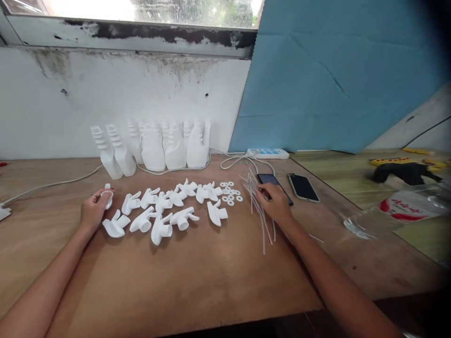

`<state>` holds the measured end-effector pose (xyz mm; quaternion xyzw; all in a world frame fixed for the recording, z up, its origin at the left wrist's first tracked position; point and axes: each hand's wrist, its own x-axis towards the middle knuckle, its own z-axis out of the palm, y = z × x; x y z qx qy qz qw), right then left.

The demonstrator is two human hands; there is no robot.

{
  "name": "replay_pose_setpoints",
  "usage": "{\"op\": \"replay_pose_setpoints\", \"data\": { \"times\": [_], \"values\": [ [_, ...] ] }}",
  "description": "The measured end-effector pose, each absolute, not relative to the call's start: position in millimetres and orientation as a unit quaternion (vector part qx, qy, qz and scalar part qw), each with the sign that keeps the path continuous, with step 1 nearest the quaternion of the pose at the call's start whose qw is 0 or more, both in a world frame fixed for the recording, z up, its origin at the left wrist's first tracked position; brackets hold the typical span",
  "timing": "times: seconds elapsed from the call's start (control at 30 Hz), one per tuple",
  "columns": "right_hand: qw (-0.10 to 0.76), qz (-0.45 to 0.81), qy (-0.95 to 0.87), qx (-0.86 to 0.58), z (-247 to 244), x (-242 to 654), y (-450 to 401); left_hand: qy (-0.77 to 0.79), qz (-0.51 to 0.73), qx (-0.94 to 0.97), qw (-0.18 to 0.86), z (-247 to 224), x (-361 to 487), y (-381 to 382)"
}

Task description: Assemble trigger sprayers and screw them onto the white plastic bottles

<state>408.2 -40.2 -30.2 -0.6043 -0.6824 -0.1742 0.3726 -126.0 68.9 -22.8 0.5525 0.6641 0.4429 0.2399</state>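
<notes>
My left hand is closed on a white spray head at the left of the wooden table. Several more white spray heads lie spread to the right of it. My right hand is at the thin clear tubes, its fingers pinched together at their upper part. How many tubes the fingers grip is too small to tell. Beside the tubes, on their left, lie several small white rings. A dark phone is partly covered by my right hand.
White bottles stand along the wall. A power strip with cables is at the back. Another phone lies right of my right hand, and a clear bottle with a red label lies farther right.
</notes>
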Motion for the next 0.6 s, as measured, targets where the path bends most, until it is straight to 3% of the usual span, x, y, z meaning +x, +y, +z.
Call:
{"op": "replay_pose_setpoints", "data": {
  "times": [0.3, 0.43, 0.6],
  "values": [
    [0.209, -0.181, -0.694, -0.665, -34, 406, -42, 0.627, 0.648, 0.308, 0.303, -27, -134, 89],
    [0.228, -0.161, -0.715, -0.641, -32, 394, -49, 0.622, 0.657, 0.377, 0.197, -14, -130, 73],
    [0.266, -0.126, -0.733, -0.613, -25, 374, -51, 0.451, 0.673, 0.573, 0.129, 14, -78, 24]
  ]
}}
